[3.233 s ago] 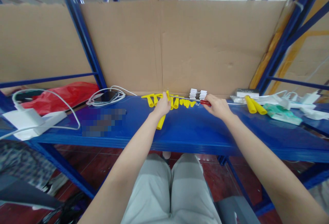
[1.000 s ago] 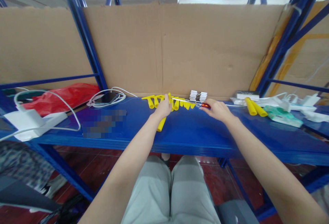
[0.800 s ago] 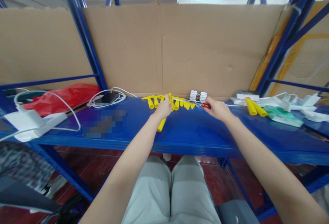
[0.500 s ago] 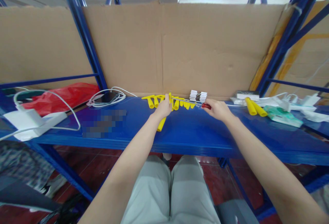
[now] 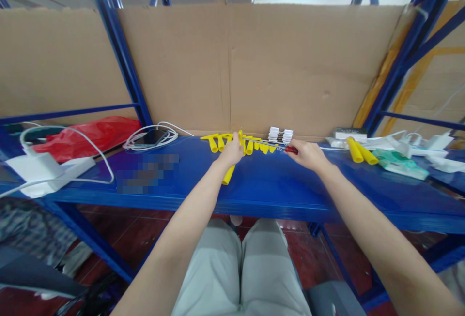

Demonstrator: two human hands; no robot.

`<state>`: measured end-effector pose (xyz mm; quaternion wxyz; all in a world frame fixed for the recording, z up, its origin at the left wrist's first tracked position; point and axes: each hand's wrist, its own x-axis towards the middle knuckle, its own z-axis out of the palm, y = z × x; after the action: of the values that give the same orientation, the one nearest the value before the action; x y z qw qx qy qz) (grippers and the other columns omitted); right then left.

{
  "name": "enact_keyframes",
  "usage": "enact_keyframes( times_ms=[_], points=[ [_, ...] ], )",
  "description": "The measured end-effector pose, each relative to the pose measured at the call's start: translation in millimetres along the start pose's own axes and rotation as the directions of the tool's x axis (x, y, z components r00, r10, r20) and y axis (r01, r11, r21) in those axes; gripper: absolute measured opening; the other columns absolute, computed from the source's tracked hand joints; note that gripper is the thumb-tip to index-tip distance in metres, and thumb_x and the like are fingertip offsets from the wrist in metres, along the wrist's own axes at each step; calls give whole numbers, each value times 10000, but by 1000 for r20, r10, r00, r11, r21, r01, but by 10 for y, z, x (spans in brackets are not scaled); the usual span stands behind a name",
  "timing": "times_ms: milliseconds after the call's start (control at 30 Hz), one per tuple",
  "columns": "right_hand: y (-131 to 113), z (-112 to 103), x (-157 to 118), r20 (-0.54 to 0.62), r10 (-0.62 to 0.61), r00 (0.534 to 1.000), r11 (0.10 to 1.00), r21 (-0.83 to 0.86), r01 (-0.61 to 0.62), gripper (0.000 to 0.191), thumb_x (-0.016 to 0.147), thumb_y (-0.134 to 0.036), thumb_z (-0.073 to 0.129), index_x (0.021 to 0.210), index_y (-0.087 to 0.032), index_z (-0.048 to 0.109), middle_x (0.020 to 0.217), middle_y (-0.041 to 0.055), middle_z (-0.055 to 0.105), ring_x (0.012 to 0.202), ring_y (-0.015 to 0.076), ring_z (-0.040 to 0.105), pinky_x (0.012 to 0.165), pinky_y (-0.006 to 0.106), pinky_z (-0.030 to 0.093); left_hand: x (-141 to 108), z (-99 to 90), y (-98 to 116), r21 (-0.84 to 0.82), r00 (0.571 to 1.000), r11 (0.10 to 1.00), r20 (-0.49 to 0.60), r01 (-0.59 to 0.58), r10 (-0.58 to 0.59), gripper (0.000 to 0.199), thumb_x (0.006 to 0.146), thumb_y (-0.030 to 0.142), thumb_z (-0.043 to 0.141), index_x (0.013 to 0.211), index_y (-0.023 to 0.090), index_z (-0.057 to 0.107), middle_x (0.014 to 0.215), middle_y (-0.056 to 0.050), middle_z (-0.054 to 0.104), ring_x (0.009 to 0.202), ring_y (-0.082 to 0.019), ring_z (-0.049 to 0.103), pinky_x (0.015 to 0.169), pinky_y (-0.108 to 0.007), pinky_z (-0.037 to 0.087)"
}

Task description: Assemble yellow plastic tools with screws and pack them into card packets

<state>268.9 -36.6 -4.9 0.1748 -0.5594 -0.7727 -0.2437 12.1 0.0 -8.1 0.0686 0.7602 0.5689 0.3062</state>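
Note:
My left hand (image 5: 231,152) is closed around a yellow plastic piece (image 5: 228,174) whose tube-shaped handle sticks out below the fingers. Its top shows above the thumb. In my right hand (image 5: 307,154) is a screwdriver (image 5: 291,150) with a red handle, gripped in closed fingers. The long metal shaft points left, and its tip meets or nearly meets the yellow piece; the exact contact is too small to make out. Behind the hands lies a row of several similar yellow pieces (image 5: 213,144). White clip-like parts (image 5: 280,135) stand in stacks beyond the shaft.
The blue shelf top (image 5: 276,185) ends against a cardboard panel (image 5: 290,69). At left are a red bag (image 5: 94,137), a coiled white cable (image 5: 167,139) and a white charger (image 5: 43,171). Two yellow tubes (image 5: 358,151) and a green packet (image 5: 399,163) lie at right.
Both hands and the screwdriver stay in almost the same place. The view has barely shifted.

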Motion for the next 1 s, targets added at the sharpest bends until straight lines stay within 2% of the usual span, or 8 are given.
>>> enact_keyframes(
  times_ms=[200,400,500,600,667,800,900,1000],
  points=[
    [-14,-17,20,22,51,998,999,13,-52,174,871,-322,477,876,-214,614,887,71,725,784,225,649,551,271,297,2,-19,40,-81,999,996,22,43,-41,352,917,159,417,1256,74,375,984,-201,668,903,-243,680,795,-354,507],
    [81,34,15,74,82,994,995,59,-87,131,835,-295,530,853,-219,636,846,72,718,777,227,641,568,274,344,28,-10,46,-147,988,980,-63,133,-143,311,913,172,440,1213,103,391,982,-179,668,896,-236,683,790,-337,509],
    [184,120,15,119,55,991,985,155,-73,89,798,-273,575,808,-215,642,810,58,712,749,211,636,601,274,394,40,-1,35,-169,983,975,-86,144,-160,299,900,164,462,1190,129,397,984,-153,673,896,-224,684,801,-330,507],
    [275,211,19,184,-1,983,946,319,-59,38,748,-238,613,754,-206,633,764,33,702,692,182,624,629,269,440,49,8,26,-192,983,971,-90,142,-161,292,897,168,475,1180,158,402,1013,-130,668,892,-211,685,802,-328,509],
    [314,251,20,214,-14,977,922,381,-70,21,726,-212,615,736,-200,629,753,28,698,679,176,621,640,271,458,62,18,16,-214,982,966,-84,148,-169,299,893,173,486,1180,167,404,1041,-127,660,881,-203,687,789,-320,512],
    [353,270,14,246,-3,969,916,390,-96,61,707,-157,590,732,-194,632,756,32,700,707,178,635,673,276,477,102,55,-18,-289,974,936,-44,198,-220,365,870,206,547,1197,173,390,1070,-126,655,829,-189,688,736,-297,515],
    [372,263,4,263,4,965,919,379,-108,80,697,-143,588,733,-200,630,749,24,699,702,176,638,669,274,484,116,78,-25,-384,967,893,-4,233,-254,413,853,234,584,1204,163,377,1067,-129,656,782,-180,679,677,-277,512],
    [388,260,-4,291,9,957,917,378,-123,88,692,-137,586,737,-200,629,738,20,695,684,172,635,659,271,487,105,72,7,-494,963,835,17,242,-269,420,831,197,596,1191,146,386,1084,-128,648,818,-170,666,647,-243,505]
  ],
)
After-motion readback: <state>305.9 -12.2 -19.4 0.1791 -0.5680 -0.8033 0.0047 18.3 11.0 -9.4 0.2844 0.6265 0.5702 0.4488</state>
